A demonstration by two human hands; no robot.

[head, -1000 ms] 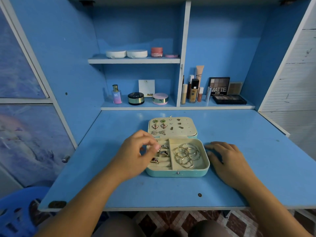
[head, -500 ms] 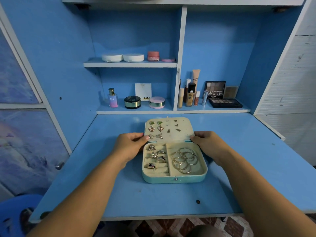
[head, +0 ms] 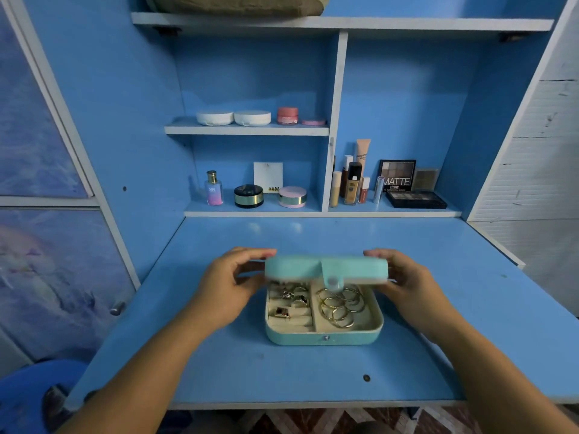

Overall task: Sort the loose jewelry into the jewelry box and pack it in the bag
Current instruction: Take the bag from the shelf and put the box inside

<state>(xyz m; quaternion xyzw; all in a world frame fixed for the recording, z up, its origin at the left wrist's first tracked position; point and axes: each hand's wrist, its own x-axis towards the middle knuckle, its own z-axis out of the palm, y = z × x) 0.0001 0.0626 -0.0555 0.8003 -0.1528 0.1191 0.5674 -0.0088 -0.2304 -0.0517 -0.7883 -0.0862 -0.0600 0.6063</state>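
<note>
A teal jewelry box sits in the middle of the blue desk. Its lid is swung halfway down over the base, snap tab hanging at the front. My left hand grips the lid's left end and my right hand grips its right end. Under the lid, rings lie in the left padded slots and gold hoops in the right compartment. The earrings on the lid's inner side are hidden. A beige bag shows on the top shelf.
Cosmetics stand on the back shelves: a perfume bottle, round compacts, foundation tubes and an eyeshadow palette. A blue stool sits at the lower left. A cabinet door stands on the left.
Both hands moved to the lid's ends and swung it from lying flat open towards me, over the base. The view has tilted upward.
</note>
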